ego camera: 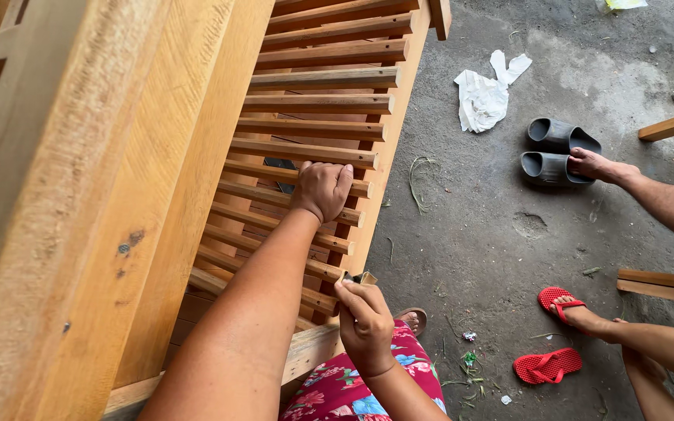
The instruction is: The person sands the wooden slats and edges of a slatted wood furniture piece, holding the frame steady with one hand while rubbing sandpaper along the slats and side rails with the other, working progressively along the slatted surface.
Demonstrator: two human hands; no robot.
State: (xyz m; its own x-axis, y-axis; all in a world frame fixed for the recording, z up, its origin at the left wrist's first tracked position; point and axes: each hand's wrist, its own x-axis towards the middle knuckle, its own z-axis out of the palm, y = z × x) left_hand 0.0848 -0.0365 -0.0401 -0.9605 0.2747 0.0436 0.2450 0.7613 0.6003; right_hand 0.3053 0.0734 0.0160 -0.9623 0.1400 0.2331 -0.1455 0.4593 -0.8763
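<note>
A large wooden slatted frame [317, 101] of light timber stands upright in front of me, with many horizontal slats. My left hand [322, 189] curls over one of the middle slats and grips it. Lower down, my right hand [364, 316] pinches a small folded piece of sandpaper [359, 277] against the end of a lower slat near the frame's side rail [388, 148]. A wide wooden plank [118, 195] of the frame fills the left of the view.
Grey concrete floor [509, 249] lies to the right. Another person's feet rest there, one on grey slippers [559, 152], one in a red sandal [559, 302], another red sandal [548, 365] beside. A crumpled white cloth [484, 93] and timber pieces [665, 284] lie nearby.
</note>
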